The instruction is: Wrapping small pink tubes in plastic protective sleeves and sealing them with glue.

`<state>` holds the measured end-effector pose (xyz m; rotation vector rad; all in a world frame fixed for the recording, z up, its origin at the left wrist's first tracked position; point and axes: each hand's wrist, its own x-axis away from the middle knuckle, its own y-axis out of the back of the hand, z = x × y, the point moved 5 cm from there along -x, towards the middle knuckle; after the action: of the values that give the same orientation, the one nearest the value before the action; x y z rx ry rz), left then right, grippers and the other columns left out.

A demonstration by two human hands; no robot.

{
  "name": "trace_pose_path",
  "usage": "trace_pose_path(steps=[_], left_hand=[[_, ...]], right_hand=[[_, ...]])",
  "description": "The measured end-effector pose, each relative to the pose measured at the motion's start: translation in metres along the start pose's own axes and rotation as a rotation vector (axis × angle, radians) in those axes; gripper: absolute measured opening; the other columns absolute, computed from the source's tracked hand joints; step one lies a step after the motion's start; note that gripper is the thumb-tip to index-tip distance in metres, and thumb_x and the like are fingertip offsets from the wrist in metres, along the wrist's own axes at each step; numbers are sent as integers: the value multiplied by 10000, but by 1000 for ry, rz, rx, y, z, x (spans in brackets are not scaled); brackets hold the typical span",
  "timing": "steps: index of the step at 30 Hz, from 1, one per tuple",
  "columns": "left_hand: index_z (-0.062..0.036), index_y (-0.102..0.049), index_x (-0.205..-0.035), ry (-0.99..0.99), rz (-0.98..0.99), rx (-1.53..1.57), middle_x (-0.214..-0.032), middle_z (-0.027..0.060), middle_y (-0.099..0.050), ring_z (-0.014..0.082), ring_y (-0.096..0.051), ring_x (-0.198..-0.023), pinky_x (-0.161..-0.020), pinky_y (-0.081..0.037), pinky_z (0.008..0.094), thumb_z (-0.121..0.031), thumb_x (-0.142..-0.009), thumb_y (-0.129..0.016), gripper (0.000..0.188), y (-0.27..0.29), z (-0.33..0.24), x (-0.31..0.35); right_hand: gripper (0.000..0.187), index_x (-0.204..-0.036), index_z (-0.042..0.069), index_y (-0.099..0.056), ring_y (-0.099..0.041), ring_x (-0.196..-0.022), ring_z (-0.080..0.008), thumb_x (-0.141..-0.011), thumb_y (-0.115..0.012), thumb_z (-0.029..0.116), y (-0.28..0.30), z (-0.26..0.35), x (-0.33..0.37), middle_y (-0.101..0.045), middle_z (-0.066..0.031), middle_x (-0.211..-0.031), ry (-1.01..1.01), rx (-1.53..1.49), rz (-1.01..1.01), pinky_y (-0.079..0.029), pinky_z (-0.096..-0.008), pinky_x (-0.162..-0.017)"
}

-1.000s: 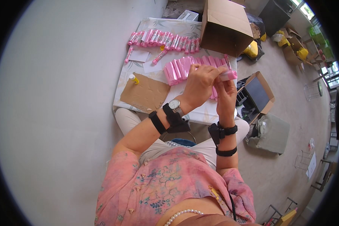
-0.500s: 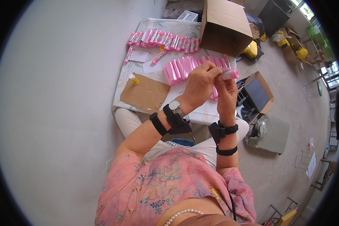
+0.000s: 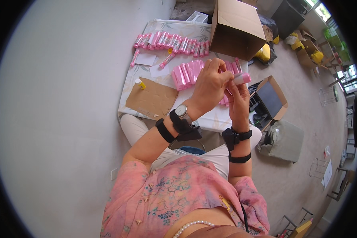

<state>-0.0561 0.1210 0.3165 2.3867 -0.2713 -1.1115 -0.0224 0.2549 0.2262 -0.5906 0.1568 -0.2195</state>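
Both hands are raised together above the counter's [image 3: 220, 119] near edge — the left hand [image 3: 208, 85] and right hand [image 3: 238, 104] each pinch the same small pink tube [image 3: 242, 78]. Under them lies a pile of pink packets [image 3: 186, 72]; a row of pink tubes [image 3: 171, 41] lines the far edge — a brown cardboard box [image 3: 235, 27] fills the far right corner.

I note a row of small pink packages [image 3: 171, 41] lying side by side along the far edge of the table [image 3: 210, 119], and a second cluster of flat pink packs [image 3: 188, 72] nearer its middle, with 2 white paper slips [image 3: 152, 65] just left of them. A large brown carton [image 3: 235, 28] stands at the far right corner. On the floor to the right, an open cardboard box [image 3: 270, 97] shows a dark interior.
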Motion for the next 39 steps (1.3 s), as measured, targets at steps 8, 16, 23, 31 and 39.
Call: trace_pose_path(steps=[8, 16, 23, 31, 39], left_hand=[[-4, -621, -1089, 152, 5, 170, -1044, 140, -579, 323, -639, -932, -796, -540, 424, 66, -827, -730, 292, 5, -4, -5], [-22, -695, -1035, 63, -13, 41, -993, 123, -632, 318, -659, -903, -749, -551, 398, 8, -836, -736, 206, 5, -14, 1], [-37, -713, -1035, 55, -78, 22, -970, 107, -653, 317, -663, -902, -761, -550, 407, 2, -821, -744, 219, 5, -22, 3], [-58, -715, -1034, 16, -63, -7, -951, 86, -664, 312, -645, -902, -766, -528, 419, -2, -814, -749, 230, 3, -28, 3], [-68, -729, -1068, -23, -76, -38, -957, 70, -668, 300, -634, -882, -763, -527, 411, 4, -814, -746, 265, 3, -33, 6]], right_hand=[[284, -1295, 2, -612, -699, -1072, -177, -1040, -652, 120, -2, 8, 0, -708, -96, -1166, -4, -16, 32, -562, -336, -969], [270, -1296, 8, -606, -691, -1087, -175, -1047, -630, 109, -1, 7, 4, -704, -100, -1189, 18, -82, 56, -553, -343, -987], [287, -1307, 17, -593, -676, -1103, -183, -1044, -571, 130, -6, 14, 10, -684, -98, -1219, 22, -182, 88, -522, -355, -1012], [382, -1313, 15, -571, -652, -1146, -213, -1046, -503, 280, -5, 14, 14, -678, -99, -1234, 11, -274, 78, -475, -382, -1052], [450, -1244, 33, -630, -653, -1133, -196, -1060, -464, 409, -6, 16, 13, -701, -98, -1187, 19, -371, 96, -477, -390, -1050]])
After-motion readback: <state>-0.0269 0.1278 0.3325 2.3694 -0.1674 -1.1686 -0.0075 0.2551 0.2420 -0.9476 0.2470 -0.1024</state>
